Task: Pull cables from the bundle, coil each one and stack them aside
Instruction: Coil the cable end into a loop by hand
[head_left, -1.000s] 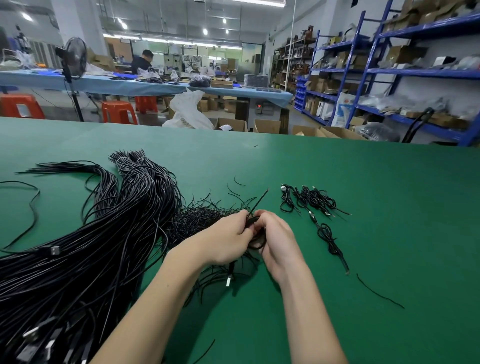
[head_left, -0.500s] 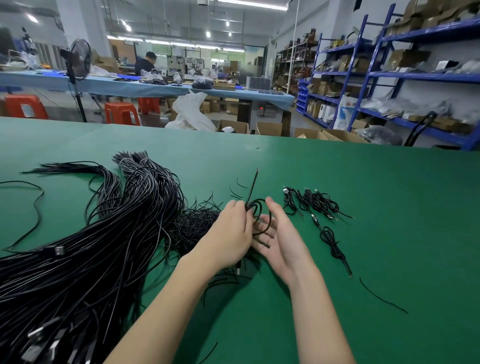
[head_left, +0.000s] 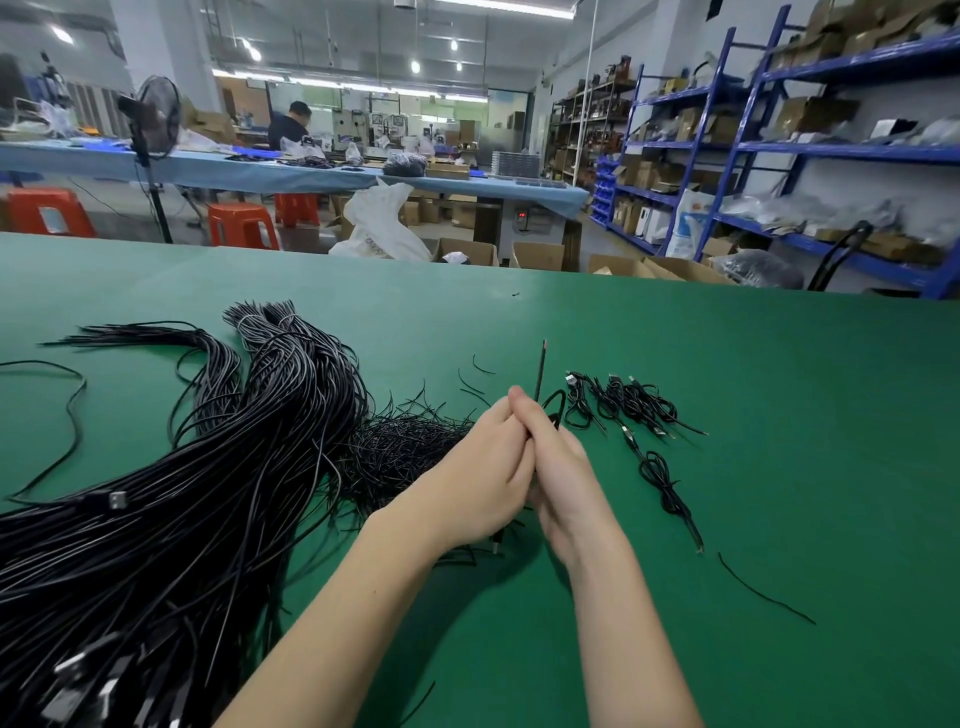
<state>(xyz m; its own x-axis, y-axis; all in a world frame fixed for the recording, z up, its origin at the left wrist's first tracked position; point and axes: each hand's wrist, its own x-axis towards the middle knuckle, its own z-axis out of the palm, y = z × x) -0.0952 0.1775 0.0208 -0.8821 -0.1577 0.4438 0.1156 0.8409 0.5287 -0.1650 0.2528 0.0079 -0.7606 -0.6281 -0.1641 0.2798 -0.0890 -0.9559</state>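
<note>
1. Black cable (head_left: 554, 408) pinched between pressed-together left hand (head_left: 480, 475) and right hand (head_left: 563, 475); fingers (head_left: 519, 402) straight.
2. Loop and stiff end protruding above fingertips.
3. Held over green bench (head_left: 727, 467), between bundle (head_left: 208, 467) and coiled cables (head_left: 623, 402).

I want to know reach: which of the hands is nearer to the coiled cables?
Right. The right hand is just beside the coiled cables; the left hand lies behind it, toward the bundle.

Green table (head_left: 727, 415) spanning foreground. Behind it: standing fan (head_left: 156, 117), orange stools (head_left: 241, 224) sitting near a blue-covered bench (head_left: 270, 174); a person (head_left: 288, 127) standing at far side. White bag (head_left: 382, 221), cardboard boxes (head_left: 537, 255) lying on floor. Blue shelving (head_left: 841, 150) running along right.
</note>
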